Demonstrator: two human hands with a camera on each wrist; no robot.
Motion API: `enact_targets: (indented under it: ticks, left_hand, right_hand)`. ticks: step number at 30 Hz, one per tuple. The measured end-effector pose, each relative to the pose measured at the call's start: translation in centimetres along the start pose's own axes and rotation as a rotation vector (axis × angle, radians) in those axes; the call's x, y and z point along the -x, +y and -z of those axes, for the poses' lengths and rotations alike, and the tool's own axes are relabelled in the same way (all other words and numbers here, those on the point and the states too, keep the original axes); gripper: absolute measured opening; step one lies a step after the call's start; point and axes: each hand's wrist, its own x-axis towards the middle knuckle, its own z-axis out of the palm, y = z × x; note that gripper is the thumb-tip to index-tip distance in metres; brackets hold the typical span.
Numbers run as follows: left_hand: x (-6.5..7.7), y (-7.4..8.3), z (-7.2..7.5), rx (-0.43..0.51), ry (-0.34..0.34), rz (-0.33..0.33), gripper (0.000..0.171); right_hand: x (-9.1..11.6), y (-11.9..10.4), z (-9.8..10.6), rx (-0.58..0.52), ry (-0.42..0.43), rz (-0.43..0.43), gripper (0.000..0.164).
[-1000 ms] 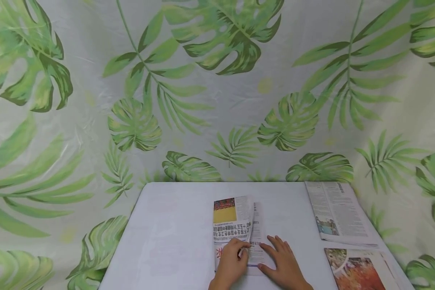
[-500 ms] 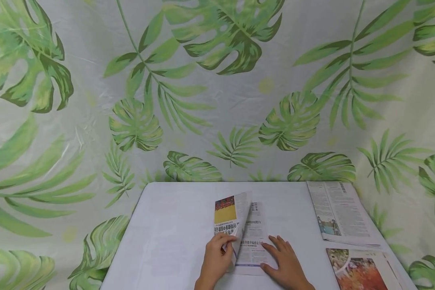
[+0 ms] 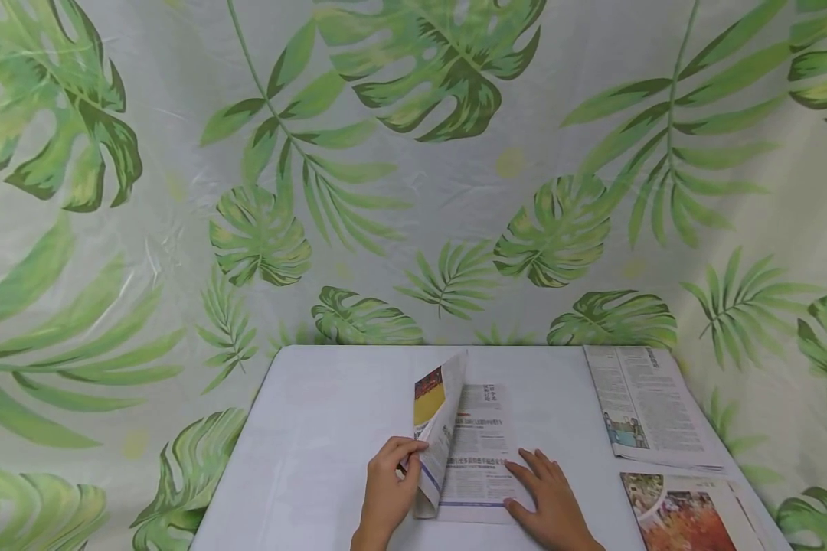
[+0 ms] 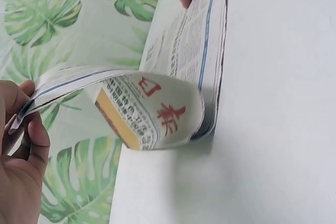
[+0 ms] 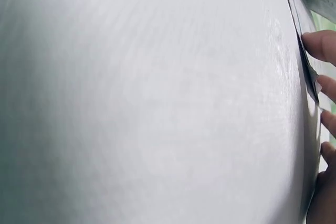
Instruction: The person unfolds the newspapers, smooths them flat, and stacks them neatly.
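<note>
A folded newspaper [image 3: 478, 467] lies on the white table in the head view, its upper layer lifted and curling over toward the left. My left hand [image 3: 389, 484] pinches the edge of this raised layer between thumb and fingers. In the left wrist view, the lifted sheet [image 4: 165, 103] bows in a loop, showing red characters and a yellow picture on its outer face. My right hand [image 3: 550, 496] has its fingers spread, with the tips resting at the right edge of the lower pages. At the border of the right wrist view, its fingertips [image 5: 320, 45] touch the paper's edge.
At the right of the white table [image 3: 317, 444] lies another folded newspaper [image 3: 651, 405] with a small cartoon. In front of it is a paper with a large reddish photo [image 3: 689, 520]. A leaf-patterned curtain [image 3: 448, 191] hangs behind the table.
My left hand has moved left, peeling the newspaper's upper layer up and leftward and exposing more of the printed page beneath. My right hand has stayed nearly still at the right edge.
</note>
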Motion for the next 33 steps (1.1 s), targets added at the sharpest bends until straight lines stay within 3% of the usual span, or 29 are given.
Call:
enact_targets:
  ticks: [25, 33]
  left_hand:
    - [0.6, -2.2, 4.4, -0.036, 0.126, 0.068, 0.031]
    - [1.3, -3.6, 5.1, -0.056, 0.129, 0.103, 0.03]
  right_hand:
    - [0.6, 2.0, 1.4, 0.025, 0.006, -0.045, 0.054]
    - [1.0, 2.6, 2.1, 0.024, -0.016, -0.095, 0.054]
